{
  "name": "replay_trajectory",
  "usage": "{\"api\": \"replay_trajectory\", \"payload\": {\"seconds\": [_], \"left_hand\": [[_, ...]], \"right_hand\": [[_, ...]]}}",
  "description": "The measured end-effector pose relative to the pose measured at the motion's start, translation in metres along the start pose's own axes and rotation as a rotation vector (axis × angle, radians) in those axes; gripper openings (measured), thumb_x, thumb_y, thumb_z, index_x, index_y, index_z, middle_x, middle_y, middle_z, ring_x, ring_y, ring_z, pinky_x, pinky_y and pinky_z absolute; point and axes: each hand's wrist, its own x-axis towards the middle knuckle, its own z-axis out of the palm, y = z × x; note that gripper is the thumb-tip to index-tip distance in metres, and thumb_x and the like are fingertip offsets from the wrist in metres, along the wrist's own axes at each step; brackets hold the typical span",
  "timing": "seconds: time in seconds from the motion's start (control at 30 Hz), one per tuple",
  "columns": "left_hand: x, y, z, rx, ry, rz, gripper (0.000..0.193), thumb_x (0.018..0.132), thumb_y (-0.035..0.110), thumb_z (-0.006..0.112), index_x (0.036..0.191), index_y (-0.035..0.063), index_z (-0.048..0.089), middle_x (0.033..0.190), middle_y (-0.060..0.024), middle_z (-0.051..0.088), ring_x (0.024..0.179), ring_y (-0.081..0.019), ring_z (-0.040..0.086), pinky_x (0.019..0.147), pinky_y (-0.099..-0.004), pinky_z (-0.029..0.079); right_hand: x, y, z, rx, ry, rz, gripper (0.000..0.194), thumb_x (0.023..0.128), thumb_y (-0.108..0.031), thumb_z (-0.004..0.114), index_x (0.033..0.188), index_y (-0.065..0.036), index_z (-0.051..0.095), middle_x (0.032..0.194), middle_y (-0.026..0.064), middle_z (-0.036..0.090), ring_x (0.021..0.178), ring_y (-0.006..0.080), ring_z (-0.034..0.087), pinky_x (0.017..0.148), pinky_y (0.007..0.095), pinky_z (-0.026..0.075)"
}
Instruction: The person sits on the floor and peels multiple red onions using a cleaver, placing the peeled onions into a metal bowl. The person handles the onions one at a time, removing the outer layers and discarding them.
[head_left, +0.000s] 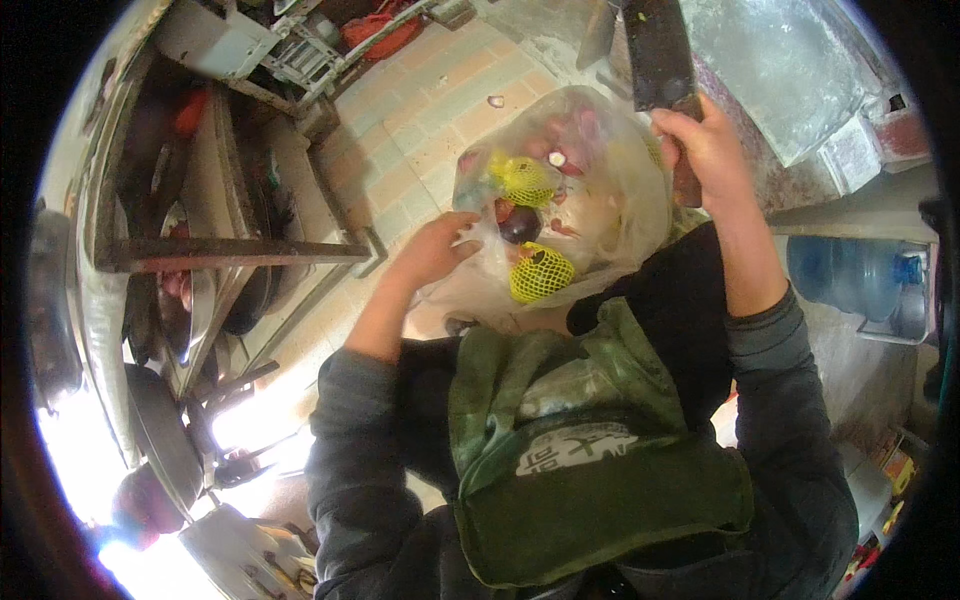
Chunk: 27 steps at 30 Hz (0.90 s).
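My right hand (701, 157) is closed on the handle of a cleaver with a wide dark blade (660, 56), which points away from me. My left hand (442, 247) has its fingers parted at the left rim of a clear plastic bag (630, 217); whether it touches the film I cannot tell. Inside the bag lie a dark purple round fruit or vegetable (519, 224), a yellow foam net (541, 273), another yellow foam net (525, 180) and reddish-purple scraps (574, 142). A green apron (600, 495) covers my lap.
Wooden shelving (240, 255) with pans and bowls stands at the left. A blue water jug (851, 277) lies on its side at the right. A grey slab (780, 67) is at the upper right. A small scrap (496, 100) lies on the tiled floor (420, 112).
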Motion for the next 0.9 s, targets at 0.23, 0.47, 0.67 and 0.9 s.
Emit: {"api": "replay_trajectory", "payload": {"seconds": [0.23, 0.47, 0.67, 0.9], "left_hand": [[0.122, -0.069, 0.15, -0.069, -0.014, -0.092, 0.039, 0.092, 0.022, 0.074, 0.126, 0.0023, 0.069, 0.117, -0.0199, 0.07, 0.105, -0.0404, 0.07, 0.093, -0.0434, 0.056], [0.146, -0.116, 0.176, 0.148, 0.228, -0.061, 0.028, 0.092, 0.024, 0.071, 0.113, 0.0053, 0.072, 0.116, -0.0186, 0.071, 0.112, -0.0392, 0.067, 0.094, -0.0483, 0.053], [0.152, -0.15, 0.14, 0.27, 0.32, -0.47, 0.031, 0.097, 0.034, 0.057, 0.108, 0.0105, 0.074, 0.102, -0.0182, 0.075, 0.095, -0.0401, 0.071, 0.084, -0.0528, 0.056], [0.185, -0.118, 0.146, 0.225, 0.393, -0.166, 0.029, 0.093, 0.035, 0.064, 0.1, 0.0079, 0.072, 0.094, -0.0192, 0.075, 0.089, -0.0383, 0.072, 0.076, -0.0518, 0.057]], "right_hand": [[0.011, 0.01, 0.002, 0.088, -0.065, 0.186, 0.012, 0.092, -0.016, 0.069, 0.089, -0.006, 0.062, 0.066, 0.0001, 0.058, 0.052, 0.0093, 0.053, 0.048, 0.0261, 0.041], [0.026, 0.01, -0.003, 0.16, -0.048, 0.258, 0.012, 0.091, -0.015, 0.068, 0.089, -0.005, 0.061, 0.07, 0.0014, 0.059, 0.054, 0.0099, 0.053, 0.05, 0.026, 0.042], [0.036, 0.012, -0.006, 0.168, 0.014, 0.286, 0.014, 0.091, -0.015, 0.068, 0.088, -0.004, 0.061, 0.071, 0.0022, 0.06, 0.054, 0.0107, 0.055, 0.05, 0.0271, 0.044], [0.038, 0.011, 0.0, 0.142, -0.023, 0.306, 0.014, 0.091, -0.015, 0.068, 0.086, -0.003, 0.062, 0.07, 0.0028, 0.06, 0.051, 0.0111, 0.054, 0.048, 0.0265, 0.043]]}}
